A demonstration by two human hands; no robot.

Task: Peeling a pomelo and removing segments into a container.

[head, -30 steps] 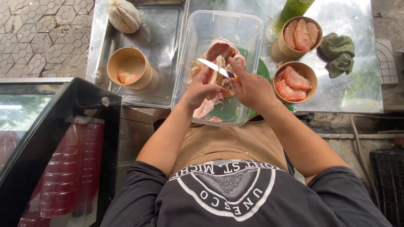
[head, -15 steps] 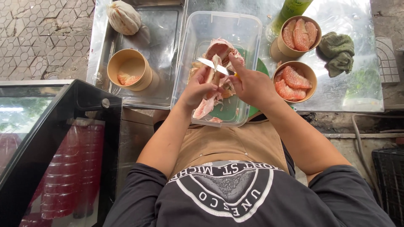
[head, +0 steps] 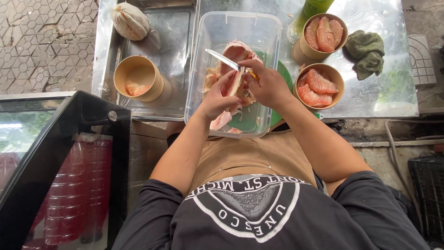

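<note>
A shiny metal table [head: 397, 99] carries everything. At its far left corner lies a peeled whole pomelo [head: 130, 21] in its pale pith, on a shallow steel tray [head: 178, 55]. Nearer on that tray stands a paper cup [head: 138, 78] with 1 pink piece at its bottom. Toward the right side stand 2 more paper cups: the far cup [head: 324, 34] holds 3 peeled segments, the near cup [head: 320, 86] holds 2. A green bottle [head: 312, 9] rises at the far edge just beside the far cup, and a crumpled green cloth [head: 366, 52] lies well to the right. A dark glass-fronted case [head: 64, 171] with stacked red cups stands at the person's left, off the table.

A clear plastic tub [head: 233, 28] sits at the table's near edge, between the tray and the 2 filled cups, partly over a green plate [head: 283, 76]. Its walls surround both hands; scraps of pink flesh and whitish membrane lie inside.

The pomelo segment [head: 234, 83] is held above the tub's middle, pink with pale skin peeling from it.

The left hand [head: 216, 99] is closed around the segment from below, thumb along its side. The right hand [head: 266, 85] grips a small knife [head: 223, 59], whose blade points up and left, away from the segment, over the scraps.
</note>
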